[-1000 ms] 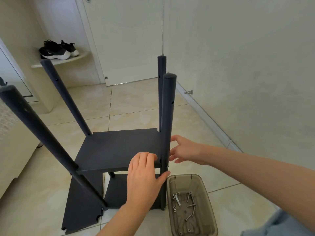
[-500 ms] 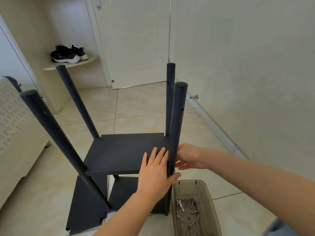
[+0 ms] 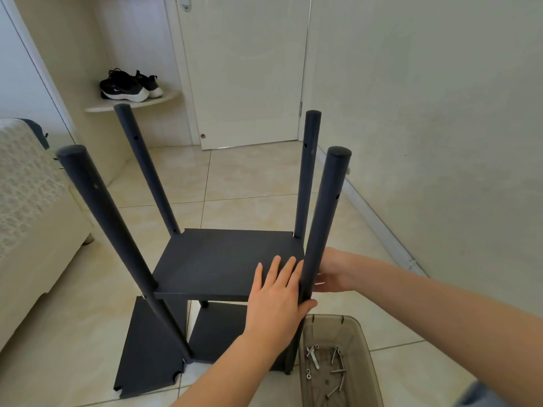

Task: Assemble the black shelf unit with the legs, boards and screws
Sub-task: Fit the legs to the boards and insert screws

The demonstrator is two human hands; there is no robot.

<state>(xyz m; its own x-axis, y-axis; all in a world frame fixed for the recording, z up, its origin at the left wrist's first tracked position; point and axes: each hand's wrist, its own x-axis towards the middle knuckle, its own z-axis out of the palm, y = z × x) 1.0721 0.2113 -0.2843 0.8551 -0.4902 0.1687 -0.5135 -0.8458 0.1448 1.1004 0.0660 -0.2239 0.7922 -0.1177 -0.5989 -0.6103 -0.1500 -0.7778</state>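
The black shelf unit stands on the tiled floor with its four legs upright. A middle board [image 3: 217, 259] sits between the legs, and a lower board [image 3: 217, 333] lies near the floor. My left hand [image 3: 273, 306] presses flat on the middle board's near right corner, thumb across the front of the near right leg [image 3: 326, 215]. My right hand [image 3: 335, 271] touches that leg's right side at board height; the leg hides its fingertips. A brown plastic tray [image 3: 364, 342] beside the leg holds several screws [image 3: 338, 368].
A loose black board [image 3: 147, 356] lies flat on the floor at the unit's near left. A pale sofa [image 3: 29, 215] stands to the left and a wall [image 3: 440, 142] runs close along the right. Behind are a door [image 3: 244, 69] and shoes [image 3: 126, 86] on a ledge.
My left hand's fingers went from curled over the board's front edge to flat on top of it. My right hand closed in against the near right leg.
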